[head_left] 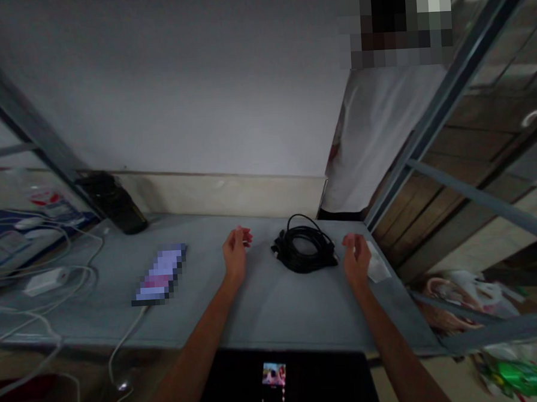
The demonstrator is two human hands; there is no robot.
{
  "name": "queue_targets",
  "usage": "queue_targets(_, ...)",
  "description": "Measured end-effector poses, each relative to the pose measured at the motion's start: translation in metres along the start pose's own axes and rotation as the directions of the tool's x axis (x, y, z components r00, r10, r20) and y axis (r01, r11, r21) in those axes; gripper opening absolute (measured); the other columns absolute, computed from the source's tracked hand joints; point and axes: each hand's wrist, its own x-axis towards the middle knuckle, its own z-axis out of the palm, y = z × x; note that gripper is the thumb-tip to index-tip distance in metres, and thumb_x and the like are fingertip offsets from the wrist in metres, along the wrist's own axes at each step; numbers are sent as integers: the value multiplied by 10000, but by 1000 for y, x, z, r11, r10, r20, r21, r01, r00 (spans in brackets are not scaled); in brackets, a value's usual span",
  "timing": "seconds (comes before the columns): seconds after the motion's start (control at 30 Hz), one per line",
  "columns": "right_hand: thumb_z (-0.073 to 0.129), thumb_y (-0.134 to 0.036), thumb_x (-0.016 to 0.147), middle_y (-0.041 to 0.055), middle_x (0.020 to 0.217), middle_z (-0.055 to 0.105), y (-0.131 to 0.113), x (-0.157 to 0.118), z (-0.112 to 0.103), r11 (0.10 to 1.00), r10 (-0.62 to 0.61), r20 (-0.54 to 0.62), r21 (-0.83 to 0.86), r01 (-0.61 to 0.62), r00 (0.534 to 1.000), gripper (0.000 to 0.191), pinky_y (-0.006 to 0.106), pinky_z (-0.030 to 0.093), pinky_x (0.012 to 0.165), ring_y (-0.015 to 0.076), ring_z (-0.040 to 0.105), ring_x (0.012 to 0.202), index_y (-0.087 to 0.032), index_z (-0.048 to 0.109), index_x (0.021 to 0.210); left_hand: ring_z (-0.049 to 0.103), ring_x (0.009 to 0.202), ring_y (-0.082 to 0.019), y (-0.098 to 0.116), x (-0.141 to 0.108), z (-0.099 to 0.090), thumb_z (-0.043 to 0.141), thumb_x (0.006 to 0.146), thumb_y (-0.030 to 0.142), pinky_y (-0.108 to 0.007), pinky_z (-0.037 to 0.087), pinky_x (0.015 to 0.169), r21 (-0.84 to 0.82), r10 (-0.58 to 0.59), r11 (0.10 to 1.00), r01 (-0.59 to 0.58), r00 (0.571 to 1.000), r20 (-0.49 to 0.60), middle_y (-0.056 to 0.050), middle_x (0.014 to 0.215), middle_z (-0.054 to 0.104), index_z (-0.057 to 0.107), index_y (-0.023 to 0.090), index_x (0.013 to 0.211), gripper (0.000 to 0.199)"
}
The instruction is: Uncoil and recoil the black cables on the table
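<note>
A coil of black cable lies on the grey tabletop, with one loop sticking up at the back. To the left of the coil is my left hand, its fingers loosely curled with gaps between them and nothing held. My right hand is on the coil's other side, fingers bent and slightly apart, also without anything in it. Neither hand touches the cable. Just beyond the right hand, a small white sheet or packet lies partly hidden.
A phone with a white cord lies at left. Behind it leans a dark bottle-shaped object. White cables and an adapter spread farther left. A black screen is at the front edge. A person in white stands behind the metal frame.
</note>
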Motion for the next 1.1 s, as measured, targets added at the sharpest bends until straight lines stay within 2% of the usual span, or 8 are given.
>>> queue_targets(0.27,507,-780,1096,35,837,690,2,-2,0,1000,21,8,20,-21,1000,604,357,475,835,226,650,846,-231,631,877,621,718,-181,-3,1,0,674,962,833,-312,477,661,-60,-27,998,25,999,-34,-50,802,687,778,192,886,654)
queue_targets(0.73,526,-748,1108,-8,772,601,-2,-3,0,998,32,45,44,-34,998,590,342,440,786,197,582,779,-239,578,814,614,687,-169,-6,3,-1,715,959,788,-305,462,632,-82,-33,996,28,998,-61,-48,787,683,782,196,863,604)
queue_targets(1.1,518,-748,1109,-9,777,599,-2,-3,1,999,30,41,43,-32,999,587,336,459,787,195,581,777,-240,575,822,617,673,-171,-5,4,-1,728,943,784,-302,472,617,-77,-33,997,28,997,-69,-51,768,686,787,197,856,596)
